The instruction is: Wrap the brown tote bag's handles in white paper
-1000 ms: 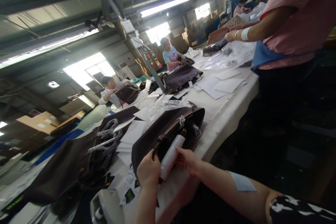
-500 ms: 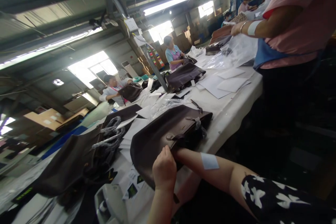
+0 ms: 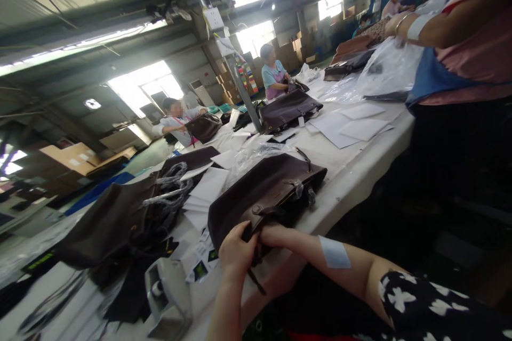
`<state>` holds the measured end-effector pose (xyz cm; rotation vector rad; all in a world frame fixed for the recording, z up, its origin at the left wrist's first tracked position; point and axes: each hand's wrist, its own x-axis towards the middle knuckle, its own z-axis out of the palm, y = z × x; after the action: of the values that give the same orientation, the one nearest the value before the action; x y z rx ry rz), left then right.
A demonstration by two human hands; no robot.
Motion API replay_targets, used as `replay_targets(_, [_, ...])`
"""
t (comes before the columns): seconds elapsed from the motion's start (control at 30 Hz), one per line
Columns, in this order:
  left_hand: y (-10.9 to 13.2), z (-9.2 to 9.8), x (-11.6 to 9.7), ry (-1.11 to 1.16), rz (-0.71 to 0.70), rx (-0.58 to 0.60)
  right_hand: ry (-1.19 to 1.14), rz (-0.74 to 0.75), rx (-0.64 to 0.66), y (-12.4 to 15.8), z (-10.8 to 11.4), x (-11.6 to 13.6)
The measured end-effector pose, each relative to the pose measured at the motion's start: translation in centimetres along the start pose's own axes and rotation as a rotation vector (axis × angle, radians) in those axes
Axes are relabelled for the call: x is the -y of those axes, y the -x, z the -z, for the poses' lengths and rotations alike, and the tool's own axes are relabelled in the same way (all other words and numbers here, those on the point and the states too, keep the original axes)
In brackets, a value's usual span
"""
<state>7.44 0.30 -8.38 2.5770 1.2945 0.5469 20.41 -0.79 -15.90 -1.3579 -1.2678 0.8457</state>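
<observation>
The dark brown bag point(image 3: 248, 192) lies on the white table point(image 3: 348, 168) at its near edge, its mouth turned toward the person; the left hand point(image 3: 237, 249) grips the rim of that mouth by the strap point(image 3: 269, 214), thumb and fingers closed on it; the right hand point(image 3: 272, 234) reaches in at the mouth beside it, the wrist just outside, and its fingers are hidden, so I cannot tell how far open they are or whether they hold anything; clear wrap point(image 3: 296, 187) clings to a fitting farther along the rim; white sheets point(image 3: 210, 186) lie just left of the bag, and crumpled film point(image 3: 256, 154) lies behind it; a second bag point(image 3: 108, 218), brown too, sprawls farther left; a grey device point(image 3: 170, 295), perhaps a tape dispenser, stands near the left forearm, with small cards point(image 3: 201, 266) beside it; a post point(image 3: 245, 93) rises beyond, next to a third bag point(image 3: 290, 111); a co-worker in pink point(image 3: 480, 53) stands at the right, hands over clear plastic point(image 3: 394, 66); two more people point(image 3: 274, 74) handle bags across the table.
</observation>
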Motion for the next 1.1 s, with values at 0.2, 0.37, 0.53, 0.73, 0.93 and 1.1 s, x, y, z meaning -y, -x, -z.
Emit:
replay_targets(0.2, [-2.8, -1.3, 4.7, 0.528, 0.145, 0.231, 0.543, -0.026, 0.288, 4.4, 2.2, 0.4])
replay_targets(0.37, [-2.2, -4.7, 6.7, 0.174, 0.124, 0.218, 0.6, 0.017, 0.365, 4.5, 1.7, -0.6])
replay_targets(0.53, [-0.4, -6.2, 5.8, -0.093, 0.073, 0.209, 0.687, 0.068, 0.364, 4.7, 0.3, -2.3])
replay_targets(0.73, [0.4, -5.8, 4.6, -0.202, -0.095, 0.201, 0.728, 0.248, 0.211, 5.2, -0.4, -2.7])
replay_targets(0.93, [1.3, -4.7, 4.0, -0.268, -0.116, 0.285, 0.853, 0.329, 0.159, 7.4, -0.1, -3.6])
replay_targets(1.1, [2.3, -6.1, 4.2, -0.35, -0.157, 0.14, 0.797, 0.514, 0.107, 11.4, 2.7, -3.9])
